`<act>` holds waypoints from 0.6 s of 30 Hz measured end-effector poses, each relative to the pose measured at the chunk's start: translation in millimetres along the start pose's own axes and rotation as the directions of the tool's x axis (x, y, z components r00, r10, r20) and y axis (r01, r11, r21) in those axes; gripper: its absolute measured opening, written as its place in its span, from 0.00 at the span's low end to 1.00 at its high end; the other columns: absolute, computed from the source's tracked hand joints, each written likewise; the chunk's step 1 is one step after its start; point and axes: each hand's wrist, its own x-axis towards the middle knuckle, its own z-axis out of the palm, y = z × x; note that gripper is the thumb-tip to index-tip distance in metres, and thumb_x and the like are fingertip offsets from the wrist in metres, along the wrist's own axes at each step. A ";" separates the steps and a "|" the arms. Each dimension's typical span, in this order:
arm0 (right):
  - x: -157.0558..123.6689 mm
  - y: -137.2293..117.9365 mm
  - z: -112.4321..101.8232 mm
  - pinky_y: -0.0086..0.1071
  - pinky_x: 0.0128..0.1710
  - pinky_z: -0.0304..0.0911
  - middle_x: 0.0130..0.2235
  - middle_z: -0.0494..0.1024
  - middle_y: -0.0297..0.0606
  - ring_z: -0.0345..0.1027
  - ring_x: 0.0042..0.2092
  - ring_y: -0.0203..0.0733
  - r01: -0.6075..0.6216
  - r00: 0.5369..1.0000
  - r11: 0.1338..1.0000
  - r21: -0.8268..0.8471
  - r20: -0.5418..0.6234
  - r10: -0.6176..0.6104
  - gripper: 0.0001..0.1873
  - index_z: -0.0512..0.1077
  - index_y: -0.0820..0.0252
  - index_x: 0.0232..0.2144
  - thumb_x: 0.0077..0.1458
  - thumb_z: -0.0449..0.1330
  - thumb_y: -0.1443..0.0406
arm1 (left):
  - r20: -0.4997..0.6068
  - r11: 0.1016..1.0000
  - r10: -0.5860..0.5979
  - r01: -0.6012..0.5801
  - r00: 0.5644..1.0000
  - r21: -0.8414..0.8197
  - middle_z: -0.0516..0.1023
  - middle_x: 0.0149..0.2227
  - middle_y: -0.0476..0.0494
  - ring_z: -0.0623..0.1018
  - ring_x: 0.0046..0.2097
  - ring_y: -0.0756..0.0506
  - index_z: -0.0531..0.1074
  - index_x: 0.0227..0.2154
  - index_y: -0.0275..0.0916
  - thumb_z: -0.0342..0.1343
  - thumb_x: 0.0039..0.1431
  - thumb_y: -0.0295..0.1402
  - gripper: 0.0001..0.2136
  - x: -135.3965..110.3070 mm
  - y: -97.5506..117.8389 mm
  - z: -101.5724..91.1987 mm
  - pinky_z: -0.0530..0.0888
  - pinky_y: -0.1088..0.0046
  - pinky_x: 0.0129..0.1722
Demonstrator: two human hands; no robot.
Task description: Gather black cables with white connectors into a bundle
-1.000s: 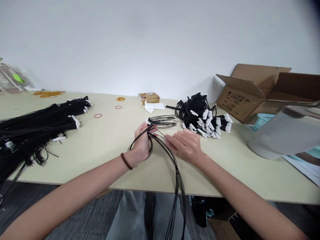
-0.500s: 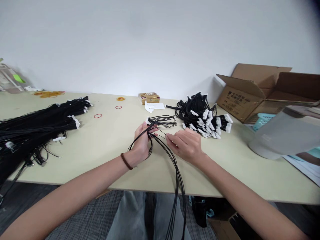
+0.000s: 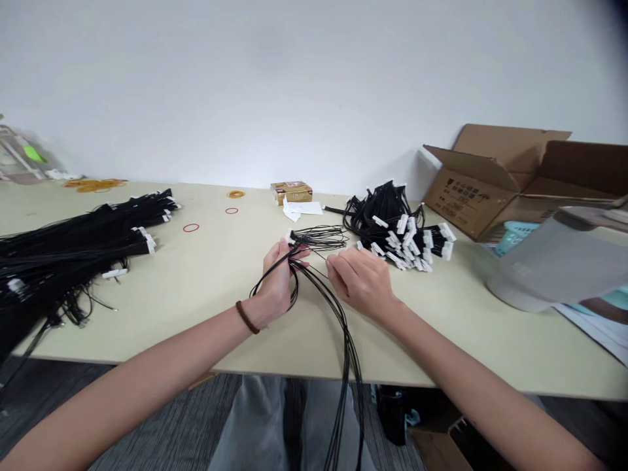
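Over the middle of the table, my left hand (image 3: pixel 277 278) is closed around a looped bundle of black cables (image 3: pixel 343 320). A white connector (image 3: pixel 290 236) shows at the top of this bundle, by my fingertips. Some loops reach right past my fingers, and long strands hang over the table's front edge. To the right, my right hand (image 3: pixel 362 278) is pinched, with a thin black strand running from its fingertips towards the bundle. Behind that hand lies a heap of coiled black cables (image 3: pixel 387 212) with white connectors.
A pile of black cables (image 3: pixel 78 235) covers the table's left side. Red rubber bands (image 3: pixel 191 227), a small gold box (image 3: pixel 291 191) and white paper (image 3: pixel 307 208) lie behind my hands. At right are an open cardboard box (image 3: pixel 466 196) and a grey translucent container (image 3: pixel 544 261).
My right hand has turned slightly and its fingers have curled more at the strand. My left hand keeps its hold on the cable bundle, nearly still.
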 end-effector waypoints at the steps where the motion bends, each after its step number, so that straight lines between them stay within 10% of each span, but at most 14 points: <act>1: 0.1 0.2 0.3 0.30 0.27 0.47 0.22 0.67 0.33 0.56 0.27 0.34 -0.003 1.000 1.000 -0.004 0.019 0.003 0.04 0.63 0.60 0.27 0.53 0.52 0.71 | 0.000 1.000 0.001 -0.001 1.000 0.000 0.75 0.34 0.43 0.75 0.32 0.50 0.66 0.31 0.34 0.47 0.57 0.36 0.09 0.1 -0.1 0.0 0.70 0.76 0.29; 10: -1.2 -3.0 1.7 0.29 0.27 0.48 0.22 0.66 0.32 0.55 0.26 0.34 -0.186 0.972 0.966 0.180 0.179 0.154 0.10 0.63 0.60 0.25 0.57 0.47 0.69 | -0.005 1.000 0.013 -0.013 1.000 0.009 0.74 0.33 0.44 0.75 0.33 0.51 0.65 0.30 0.35 0.47 0.57 0.36 0.09 -0.2 -0.2 -0.5 0.70 0.76 0.28; 18: 3.4 -4.7 -2.4 0.26 0.26 0.51 0.22 0.66 0.30 0.58 0.25 0.31 -0.575 0.814 0.654 0.491 0.425 0.397 0.14 0.61 0.60 0.21 0.58 0.45 0.66 | 0.020 0.998 0.043 -0.043 0.999 0.034 0.73 0.34 0.43 0.75 0.33 0.50 0.66 0.30 0.35 0.49 0.56 0.38 0.10 0.6 -1.4 -1.4 0.70 0.75 0.28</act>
